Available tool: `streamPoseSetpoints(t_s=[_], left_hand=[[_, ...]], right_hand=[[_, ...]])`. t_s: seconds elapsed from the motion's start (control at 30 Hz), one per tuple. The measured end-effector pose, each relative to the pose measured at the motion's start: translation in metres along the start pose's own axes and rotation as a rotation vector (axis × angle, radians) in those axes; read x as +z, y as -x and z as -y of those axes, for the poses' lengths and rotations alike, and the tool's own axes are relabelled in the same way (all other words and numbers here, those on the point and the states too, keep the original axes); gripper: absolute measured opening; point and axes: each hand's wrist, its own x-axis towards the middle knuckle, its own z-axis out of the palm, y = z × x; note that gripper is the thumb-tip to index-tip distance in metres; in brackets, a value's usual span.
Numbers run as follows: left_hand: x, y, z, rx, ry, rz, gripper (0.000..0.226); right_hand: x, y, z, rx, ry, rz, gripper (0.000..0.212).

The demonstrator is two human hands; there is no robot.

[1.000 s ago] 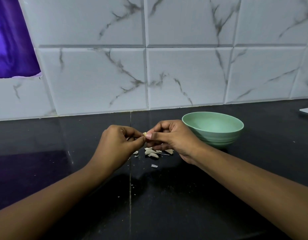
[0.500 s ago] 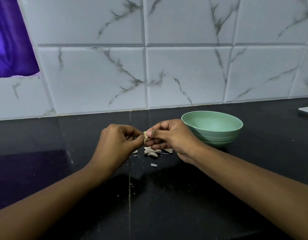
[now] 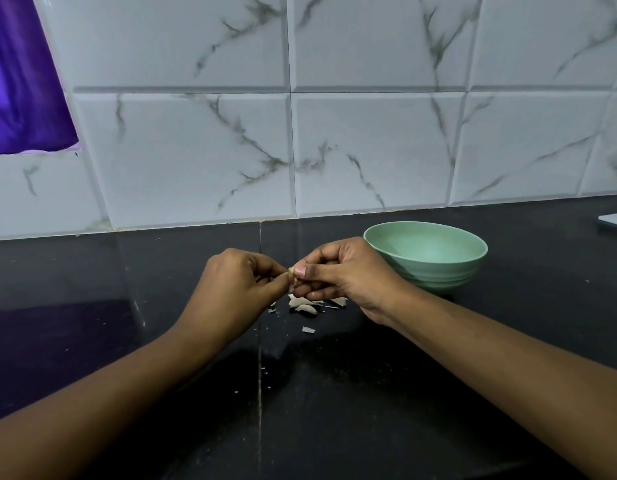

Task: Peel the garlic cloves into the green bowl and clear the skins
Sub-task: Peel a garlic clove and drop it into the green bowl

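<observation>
- The left forearm [image 3: 92,400] is coming in from 7 o'clock and the right forearm [image 3: 507,358] from 5 o'clock, both bare and converging toward the middle of the view.
- The tabletop [image 3: 352,427] is lying black, glossy and stone-like. A thin pale seam [image 3: 260,393] is running across it from 6 to 12 o'clock, with tiny pale flecks [image 3: 265,370] dotting it.
- One small torn scrap [image 3: 308,329] is lying alone on the tabletop, at 6 o'clock of the hands.
- Just beyond it, the skins [image 3: 301,304] are sitting in a loose heap of off-white, papery, curved shells, directly under the hands.
- The left hand [image 3: 230,289] is curling its fingers in, pinching the garlic clove [image 3: 293,273] from 9 o'clock with thumb and forefinger tips.
- The right hand [image 3: 348,275] is also curling, pinching the same clove from 3 o'clock, thumbnail facing the camera.
- The clove is hanging in the air between the two hands, above the skins and clear of the tabletop. Only a small pale sliver is showing, its visible length running roughly 12 to 6 o'clock; which end is the tip cannot be told.
- The green bowl [image 3: 438,268] is standing upright at 3 o'clock of the right hand, round, matte pale green, with ribbed rings low on its wall. The knuckles are overlapping its left rim in the view; whether they touch cannot be told.
- The wall tiles [image 3: 369,150] are rising behind, white, glossy, bevelled and grey-veined like marble.
- A purple cloth [image 3: 19,81] is hanging at 10 o'clock.
</observation>
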Motion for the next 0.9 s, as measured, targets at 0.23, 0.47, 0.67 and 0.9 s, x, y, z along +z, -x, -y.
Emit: streamPoseSetpoints(t_s=[0.23,0.47,0.67,0.9], left_hand=[[0.001,0.000,0.000,0.001,-0.067,-0.010,0.019],[0.004,-0.003,0.003,-0.112,0.004,-0.021,0.014],[0.006,-0.007,0.008,-0.294,0.345,0.065,0.027],[0.006,-0.007,0.013,-0.426,0.678,0.250,0.009]], right_hand=[[0.000,0.000,-0.001,-0.008,0.071,0.062,0.006],[0.009,-0.003,-0.010,-0.139,0.315,-0.061,0.019],[0.004,-0.001,-0.005,-0.024,0.085,0.003,0.010],[-0.003,-0.001,-0.001,0.079,-0.050,0.013,0.006]])
